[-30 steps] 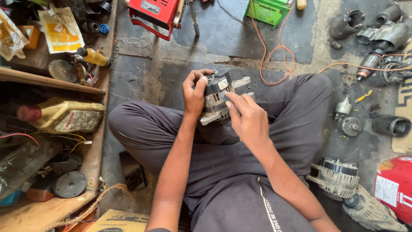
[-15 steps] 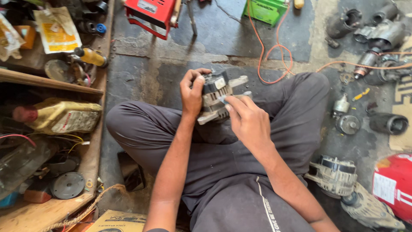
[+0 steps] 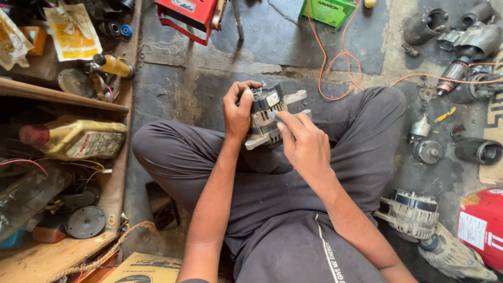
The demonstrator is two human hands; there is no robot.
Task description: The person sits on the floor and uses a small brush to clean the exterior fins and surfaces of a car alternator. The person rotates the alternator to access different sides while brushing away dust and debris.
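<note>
Above the crossed legs (image 3: 335, 157) of a person sitting on the floor (image 3: 199, 89), an alternator (image 3: 268, 116) is held up in front of the chest, clear of the lap. The left hand (image 3: 237, 110) wraps its fingers over the top and side of the housing, clenched firmly, which steadies the heavy part and tilts its face toward the other hand. The right hand (image 3: 304, 142) has its fingers curled against the alternator's near side, with 1 finger stretched along a small pale strip (image 3: 285, 114), pressing it to the casing; what the strip is cannot be told. So both hands are closed on or against the same part, 1 as clamp and 1 as worker.

Around the person lie other parts, within arm's reach: a second alternator (image 3: 411, 214) by the right knee, starter motors (image 3: 461, 36) at upper right, and a red cylinder (image 3: 482, 225) at the right edge. An orange cable (image 3: 335, 63) loops across the floor toward a green box (image 3: 327, 11). At left, a wooden shelf (image 3: 63, 94) holds an oil bottle (image 3: 73, 137) lying on its side, and a yellow spray can (image 3: 114, 65) rests above it.
</note>
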